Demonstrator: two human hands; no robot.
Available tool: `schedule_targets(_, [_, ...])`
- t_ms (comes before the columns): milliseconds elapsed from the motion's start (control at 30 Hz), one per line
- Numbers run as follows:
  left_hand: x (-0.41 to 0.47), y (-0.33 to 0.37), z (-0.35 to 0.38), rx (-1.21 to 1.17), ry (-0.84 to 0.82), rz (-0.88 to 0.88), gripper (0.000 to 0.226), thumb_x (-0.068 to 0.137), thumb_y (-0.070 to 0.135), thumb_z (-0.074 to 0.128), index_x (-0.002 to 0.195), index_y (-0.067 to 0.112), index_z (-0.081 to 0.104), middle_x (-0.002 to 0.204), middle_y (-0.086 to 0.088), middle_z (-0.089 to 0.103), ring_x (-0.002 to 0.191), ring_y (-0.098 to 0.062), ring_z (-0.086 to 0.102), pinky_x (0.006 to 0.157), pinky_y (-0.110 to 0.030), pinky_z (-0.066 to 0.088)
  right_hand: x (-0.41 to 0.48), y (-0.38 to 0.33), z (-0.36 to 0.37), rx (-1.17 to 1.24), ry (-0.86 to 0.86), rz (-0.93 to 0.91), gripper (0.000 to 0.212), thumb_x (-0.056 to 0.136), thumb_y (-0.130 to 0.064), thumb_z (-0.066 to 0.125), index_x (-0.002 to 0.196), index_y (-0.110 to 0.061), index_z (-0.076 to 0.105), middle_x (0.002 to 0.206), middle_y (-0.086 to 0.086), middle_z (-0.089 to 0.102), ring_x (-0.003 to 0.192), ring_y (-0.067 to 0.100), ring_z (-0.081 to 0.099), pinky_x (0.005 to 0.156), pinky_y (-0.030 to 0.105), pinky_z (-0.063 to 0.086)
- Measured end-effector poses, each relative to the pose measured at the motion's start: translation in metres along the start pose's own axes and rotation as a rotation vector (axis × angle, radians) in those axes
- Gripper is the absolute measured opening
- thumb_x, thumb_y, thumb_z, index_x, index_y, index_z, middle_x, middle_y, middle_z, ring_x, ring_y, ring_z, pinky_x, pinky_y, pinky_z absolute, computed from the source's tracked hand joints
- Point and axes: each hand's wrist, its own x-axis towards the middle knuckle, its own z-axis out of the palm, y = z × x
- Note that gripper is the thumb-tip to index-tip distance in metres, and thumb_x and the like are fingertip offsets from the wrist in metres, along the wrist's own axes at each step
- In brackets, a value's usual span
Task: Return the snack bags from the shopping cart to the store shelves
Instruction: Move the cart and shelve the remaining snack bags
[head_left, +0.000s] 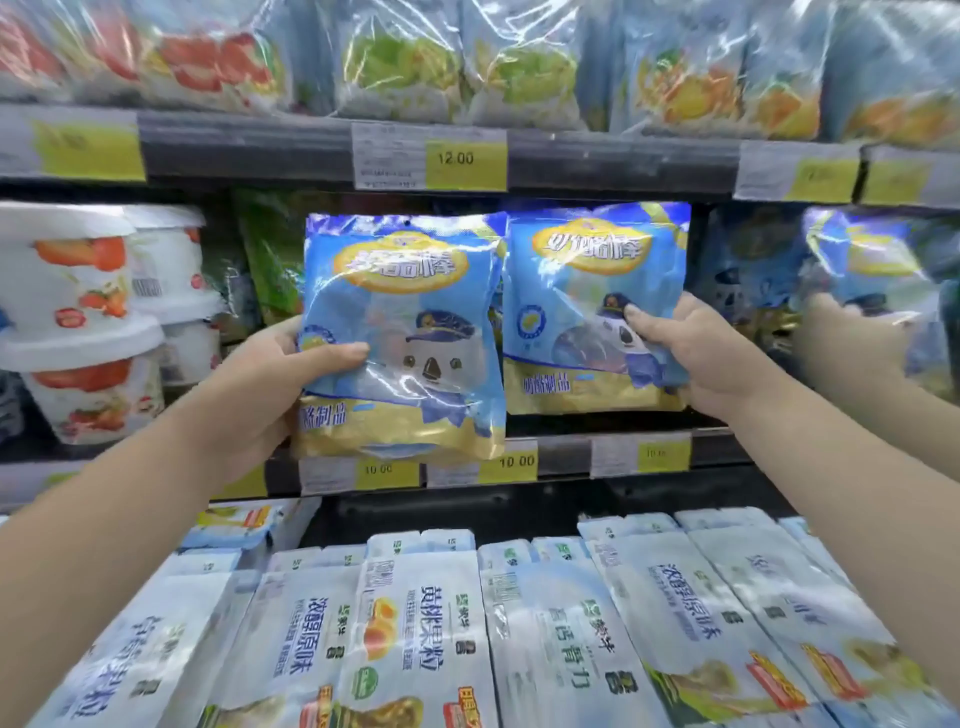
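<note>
**While Each Grip Is Holding a Blue Snack Bag at the Middle Shelf**

While the left grip (270, 384) is closing round the left edge of a blue snack bag (415, 291), its thumb is lying across the front of the pack and its fingers are tucking behind, out of sight. That bag is hanging upright, slightly tilted, in front of the middle shelf (566, 456). Its lower edge is overlapping the shelf's front rail, just beside a yellow 10.00 price tag (506, 461).

The right grip (696, 353) is likewise clamping a second blue snack bag (587, 291) by its right side. Its thumb is pressing on the front near the printed cartoon face, and its fingers are hiding behind. This second bag is standing upright just inside the shelf opening; whether its base is resting on the shelf board I cannot tell. The two bags are sitting side by side, the left one's edge overlapping the right one's.

Behind the left bag a green pack (270, 249) is showing, and stacked white tubs (78, 312) with red fruit print are standing further left on the same shelf. At the far right another blue bag (872, 260) of the same design is appearing, blurred.

Above, the upper shelf (249, 140) is carrying a 12.00 tag (456, 158) and clear bags (395, 62) printed in red, green and orange. Below, flat white-and-blue packs (415, 623) are lying in rows.
</note>
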Motion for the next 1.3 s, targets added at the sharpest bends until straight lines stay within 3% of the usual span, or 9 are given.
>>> schedule_targets(100, [0.004, 0.004, 0.003, 0.013, 0.007, 0.025, 0.035, 0.087, 0.013, 0.064, 0.122, 0.011, 0.064, 0.11, -0.012, 0.074, 0.087, -0.022, 0.074, 0.065, -0.03, 0.06, 0.014, 0.005, -0.006, 0.008, 0.008, 0.031, 0.028, 0.106, -0.009, 0.047, 0.132, -0.003, 0.057, 0.076, -0.002, 0.075, 0.048, 0.009, 0.065, 0.038, 0.019, 0.045])
schedule_targets(233, [0.008, 0.004, 0.007, 0.016, 0.0, 0.007, 0.039, 0.085, 0.017, 0.067, 0.124, 0.014, 0.063, 0.11, -0.01, 0.075, 0.095, -0.027, 0.074, 0.07, -0.034, 0.061, 0.031, 0.017, -0.016, -0.012, 0.044, 0.036, 0.032, 0.106, -0.008, 0.045, 0.137, -0.006, 0.054, 0.08, -0.004, 0.075, 0.055, 0.009, 0.066, 0.045, 0.022, 0.05])
schedule_targets(367, [0.015, 0.003, 0.014, 0.043, -0.006, 0.01, 0.034, 0.089, 0.017, 0.066, 0.122, 0.013, 0.065, 0.11, -0.01, 0.075, 0.097, -0.028, 0.073, 0.077, -0.037, 0.062, 0.048, 0.026, -0.029, -0.031, 0.059, 0.027, 0.034, 0.105, -0.01, 0.049, 0.138, -0.005, 0.055, 0.107, 0.006, 0.074, 0.087, 0.017, 0.073, 0.079, 0.037, 0.06])
schedule_targets(467, [0.02, 0.002, 0.021, 0.042, 0.006, 0.025, 0.033, 0.088, 0.018, 0.066, 0.121, 0.014, 0.066, 0.11, -0.01, 0.075, 0.097, -0.026, 0.073, 0.08, -0.038, 0.061, 0.059, 0.031, -0.031, -0.035, 0.056, 0.005, 0.033, 0.105, -0.006, 0.048, 0.138, -0.005, 0.054, 0.113, 0.005, 0.071, 0.089, 0.013, 0.074, 0.073, 0.027, 0.06])
schedule_targets(700, [0.027, -0.002, 0.025, 0.083, 0.047, 0.05, 0.038, 0.083, 0.022, 0.068, 0.121, 0.016, 0.065, 0.11, -0.007, 0.075, 0.098, -0.025, 0.073, 0.083, -0.04, 0.06, 0.082, 0.049, -0.026, -0.075, 0.194, -0.082, 0.026, 0.102, -0.001, 0.054, 0.126, -0.008, 0.06, 0.112, 0.002, 0.069, 0.094, 0.009, 0.07, 0.084, 0.026, 0.056])
schedule_targets(933, [0.034, -0.002, 0.028, 0.083, 0.105, 0.051, 0.035, 0.086, 0.018, 0.067, 0.121, 0.014, 0.064, 0.108, -0.007, 0.076, 0.094, -0.024, 0.074, 0.078, -0.035, 0.062, 0.1, 0.054, -0.015, -0.047, 0.29, -0.078, 0.02, 0.101, -0.004, 0.059, 0.102, -0.023, 0.063, 0.102, 0.001, 0.071, 0.08, 0.007, 0.069, 0.071, 0.027, 0.057])
schedule_targets(1067, [0.038, -0.006, 0.031, 0.07, 0.107, 0.054, 0.031, 0.088, 0.017, 0.066, 0.119, 0.015, 0.065, 0.104, -0.006, 0.076, 0.089, -0.021, 0.075, 0.067, -0.029, 0.061, 0.1, 0.058, -0.013, -0.049, 0.253, -0.055, 0.009, 0.101, -0.015, 0.061, 0.11, -0.013, 0.058, 0.09, 0.006, 0.07, 0.054, 0.024, 0.065, 0.043, 0.032, 0.053])
schedule_targets(1167, [0.038, -0.009, 0.029, 0.045, 0.13, 0.064, 0.037, 0.08, 0.022, 0.07, 0.117, 0.016, 0.067, 0.104, -0.006, 0.077, 0.087, -0.02, 0.075, 0.066, -0.029, 0.061, 0.097, 0.06, -0.017, -0.068, 0.265, -0.028, 0.031, 0.093, -0.025, 0.072, 0.117, -0.012, 0.057, 0.107, 0.009, 0.07, 0.085, 0.025, 0.07, 0.058, 0.026, 0.057])
schedule_targets(1300, [0.034, -0.012, 0.024, 0.039, 0.146, 0.067, 0.06, 0.065, 0.032, 0.077, 0.121, 0.015, 0.066, 0.109, -0.007, 0.075, 0.095, -0.023, 0.074, 0.074, -0.034, 0.061, 0.085, 0.068, -0.021, -0.241, 0.214, 0.072, 0.037, 0.087, -0.019, 0.08, 0.117, -0.011, 0.06, 0.101, 0.002, 0.071, 0.081, 0.008, 0.067, 0.055, 0.01, 0.047])
